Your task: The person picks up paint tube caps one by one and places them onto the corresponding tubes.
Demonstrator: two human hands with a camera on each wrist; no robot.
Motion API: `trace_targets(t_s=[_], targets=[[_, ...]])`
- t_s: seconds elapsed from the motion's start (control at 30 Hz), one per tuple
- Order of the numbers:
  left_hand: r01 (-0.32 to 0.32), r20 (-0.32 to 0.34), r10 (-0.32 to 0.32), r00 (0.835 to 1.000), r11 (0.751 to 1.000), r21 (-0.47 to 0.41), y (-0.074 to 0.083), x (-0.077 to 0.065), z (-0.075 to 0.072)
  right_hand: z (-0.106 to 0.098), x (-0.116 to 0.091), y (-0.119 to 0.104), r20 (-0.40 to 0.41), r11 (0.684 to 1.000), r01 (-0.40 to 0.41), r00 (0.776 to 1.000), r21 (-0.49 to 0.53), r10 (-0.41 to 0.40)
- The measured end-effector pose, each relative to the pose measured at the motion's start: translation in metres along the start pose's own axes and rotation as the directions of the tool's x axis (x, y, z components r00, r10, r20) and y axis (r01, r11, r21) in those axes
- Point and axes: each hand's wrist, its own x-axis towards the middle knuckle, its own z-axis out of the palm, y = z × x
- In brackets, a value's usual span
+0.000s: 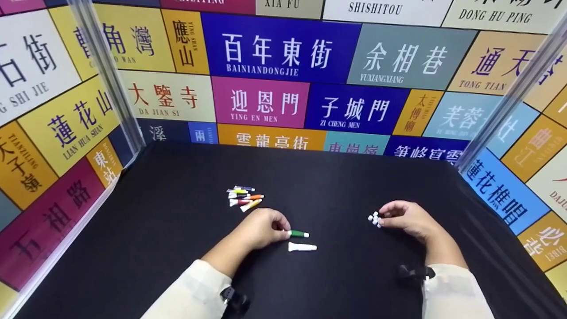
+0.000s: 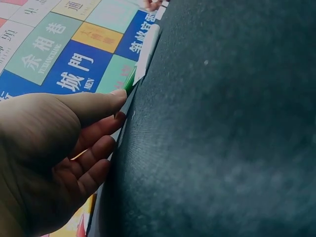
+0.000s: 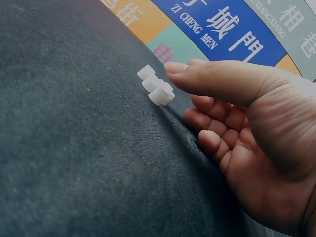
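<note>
My left hand pinches the crimped end of a small green paint tube between thumb and fingertips, its white tip pointing right. Just in front of it lies a white paint tube on the black cloth. The left wrist view shows the green tube at the thumb tip, with the white tube beyond. Over on the right, my right hand rests at a small pile of white caps. In the right wrist view its thumb and loosely bent fingers are right beside the caps, gripping none.
Several coloured paint tubes lie in a loose group beyond my left hand. Black cloth covers the table. Panels printed with place names stand behind and at both sides, with clear posts at the corners.
</note>
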Motion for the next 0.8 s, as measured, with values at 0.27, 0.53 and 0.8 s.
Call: trace_targets(t_s=[0.27, 0.53, 0.8], targets=[[-0.059, 0.036, 0.059, 0.998, 0.998, 0.023, 0.0023, -0.0011, 0.0017, 0.0006, -0.0004, -0.0027, 0.033, 0.991, 0.028, 0.999, -0.127, -0.024], [-0.158, 0.072, 0.152, 0.986, 0.984, 0.077, 0.0034, -0.0018, 0.0011, 0.0021, 0.0006, -0.0042, 0.055, 0.980, 0.057, 0.997, -0.192, -0.048], [-0.120, 0.056, 0.117, 0.992, 0.991, 0.060, 0.0019, -0.0009, 0.0025, 0.0013, 0.0012, -0.0046, 0.046, 0.967, 0.081, 0.996, -0.243, -0.072]])
